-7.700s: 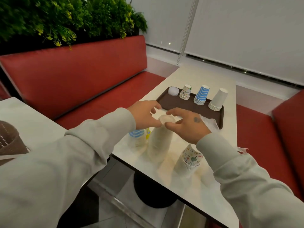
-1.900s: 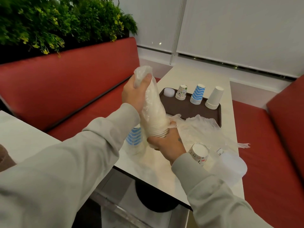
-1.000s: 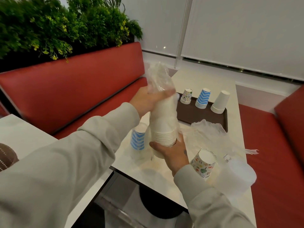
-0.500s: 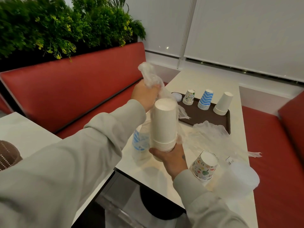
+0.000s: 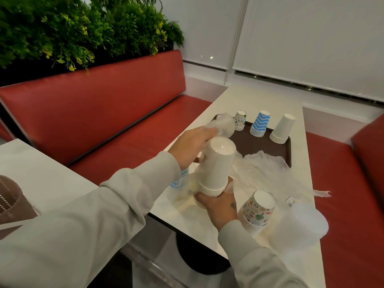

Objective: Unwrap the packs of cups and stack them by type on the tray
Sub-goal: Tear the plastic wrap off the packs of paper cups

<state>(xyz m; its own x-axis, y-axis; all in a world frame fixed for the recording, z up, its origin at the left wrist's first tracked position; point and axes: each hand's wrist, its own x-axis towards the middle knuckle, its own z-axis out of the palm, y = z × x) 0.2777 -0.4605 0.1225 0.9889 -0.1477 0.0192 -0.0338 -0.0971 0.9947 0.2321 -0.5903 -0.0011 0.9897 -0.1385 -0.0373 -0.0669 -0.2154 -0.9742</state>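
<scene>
Right hand [image 5: 218, 204] cradles the base of a stack of white cups [image 5: 218, 165] above the table [image 5: 259, 100], short of the tray [image 5: 259, 148]; left hand [image 5: 191, 146] pinches the plastic wrapper [image 5: 224, 125]. Likely light, crushable paper, best gripped gently near the rims.

This is looking like a café or fast-food dining room. A red padded booth bench [image 5: 99, 104] is running along one side of a white counter [image 5: 259, 98] that is standing on a single dark pedestal [image 5: 199, 259], and another red seat [image 5: 342, 183] is facing it. A planter of greenery [image 5: 83, 28] is topping the bench back, white roller blinds [image 5: 311, 38] are covering the windows, and a brown serving tray [image 5: 259, 146] is carrying stacks of disposable paper cups [image 5: 259, 125].
</scene>
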